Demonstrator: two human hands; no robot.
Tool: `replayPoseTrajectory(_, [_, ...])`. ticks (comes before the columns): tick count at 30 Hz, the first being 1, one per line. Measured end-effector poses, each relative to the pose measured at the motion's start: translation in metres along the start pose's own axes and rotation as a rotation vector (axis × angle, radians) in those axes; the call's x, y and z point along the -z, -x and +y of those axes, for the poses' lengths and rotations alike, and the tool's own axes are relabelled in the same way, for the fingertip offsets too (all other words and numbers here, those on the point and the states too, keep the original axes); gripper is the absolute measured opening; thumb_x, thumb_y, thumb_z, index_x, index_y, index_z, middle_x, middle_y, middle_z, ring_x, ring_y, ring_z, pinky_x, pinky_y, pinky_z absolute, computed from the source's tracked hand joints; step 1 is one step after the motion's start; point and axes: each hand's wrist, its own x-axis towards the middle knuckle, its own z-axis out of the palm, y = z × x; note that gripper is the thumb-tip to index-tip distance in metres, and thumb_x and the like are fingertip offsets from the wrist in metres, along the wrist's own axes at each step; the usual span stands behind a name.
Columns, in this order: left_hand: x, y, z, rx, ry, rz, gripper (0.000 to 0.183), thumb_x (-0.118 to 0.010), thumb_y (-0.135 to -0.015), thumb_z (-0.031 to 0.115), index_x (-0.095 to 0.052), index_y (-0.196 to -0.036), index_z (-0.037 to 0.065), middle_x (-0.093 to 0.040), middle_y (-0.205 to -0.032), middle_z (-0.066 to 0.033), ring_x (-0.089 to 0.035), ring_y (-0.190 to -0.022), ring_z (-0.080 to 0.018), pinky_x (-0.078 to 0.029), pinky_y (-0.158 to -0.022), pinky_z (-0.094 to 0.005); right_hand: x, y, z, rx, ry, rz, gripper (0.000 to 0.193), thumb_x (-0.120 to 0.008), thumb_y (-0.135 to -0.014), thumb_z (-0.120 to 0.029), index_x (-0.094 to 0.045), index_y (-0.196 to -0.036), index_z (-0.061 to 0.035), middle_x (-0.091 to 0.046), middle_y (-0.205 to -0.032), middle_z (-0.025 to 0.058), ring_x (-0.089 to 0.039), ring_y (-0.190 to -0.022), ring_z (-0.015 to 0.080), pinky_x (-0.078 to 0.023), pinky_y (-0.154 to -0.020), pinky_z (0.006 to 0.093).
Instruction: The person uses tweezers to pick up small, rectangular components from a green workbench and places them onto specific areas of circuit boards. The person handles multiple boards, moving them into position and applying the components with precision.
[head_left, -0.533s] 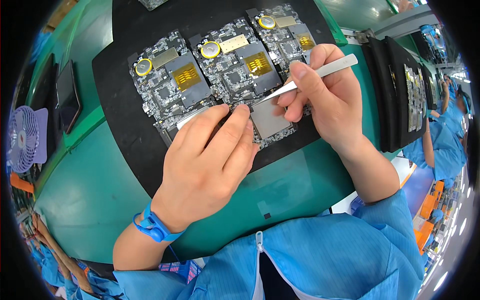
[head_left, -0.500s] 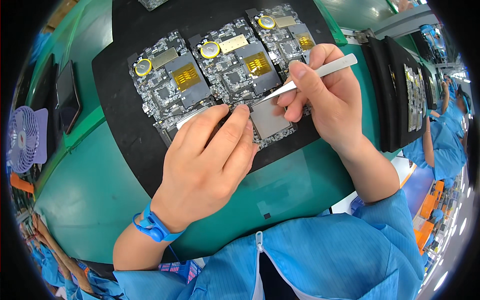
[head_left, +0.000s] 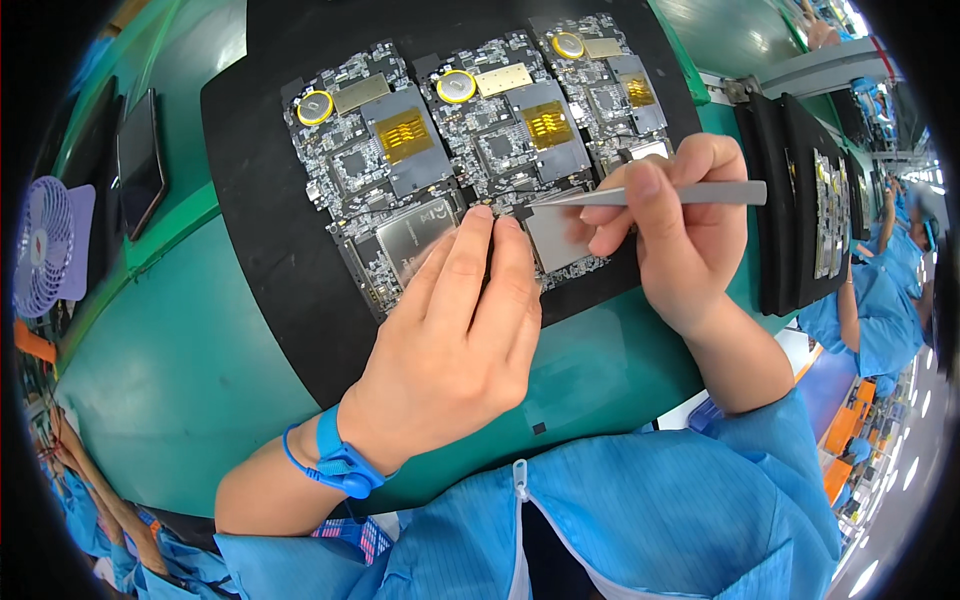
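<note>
Three dark circuit boards lie side by side on a black mat (head_left: 270, 200): a left board (head_left: 345, 215), a middle board (head_left: 470, 120) and a right board (head_left: 580, 85). Each carries a yellow-rimmed coin cell and a patch of amber tape. My left hand (head_left: 455, 320) lies over the lower part of the middle board, fingers stretched, index and middle fingertips pressing by a thin black cable. In my right hand (head_left: 680, 230) are metal tweezers (head_left: 700, 192), pinched between thumb and fingers. Their tips touch or hover just right of my left fingertips, above a silver metal cover (head_left: 560, 240).
A green work surface (head_left: 200, 320) extends under the mat. To the right stand black foam boards (head_left: 780, 200) holding more circuit boards. A purple fan (head_left: 48, 245) and a dark flat device (head_left: 140, 165) are at the left. Co-workers in blue (head_left: 870, 300) sit beyond.
The tweezers have swung from a steep slant to nearly level. My left hand has shifted, uncovering the silver cover on the left board. The boards appear slightly lower and further right.
</note>
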Motion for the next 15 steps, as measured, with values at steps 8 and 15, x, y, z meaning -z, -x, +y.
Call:
replayPoseTrajectory(8, [-0.0012,0.0018,-0.0004,-0.006,-0.007,0.011,0.025,-0.068,-0.071,0.003,-0.065,-0.093,-0.009,-0.061,-0.102,-0.0197,-0.061,-0.097,-0.0342,-0.054,-0.075,-0.0373,-0.0002,0.0024,0.0068,0.16,0.148,-0.122,0.022,-0.056,-0.087,0.004,-0.034,-0.088,-0.001,-0.059,-0.072,0.0093,-0.061,-0.057,0.008,-0.051,-0.051,0.0197])
replayPoseTrajectory(15, [-0.0025,0.0019,-0.0031,-0.013,-0.004,0.031,0.026,-0.069,-0.069,0.003,-0.065,-0.092,-0.009,-0.061,-0.1,-0.019,-0.061,-0.096,-0.0334,-0.054,-0.074,-0.0364,0.0051,-0.0004,-0.002,0.333,0.475,-0.357,0.022,-0.055,-0.086,0.006,-0.035,-0.089,-0.0015,-0.059,-0.071,0.0086,-0.059,-0.056,0.0072,-0.049,-0.048,0.0198])
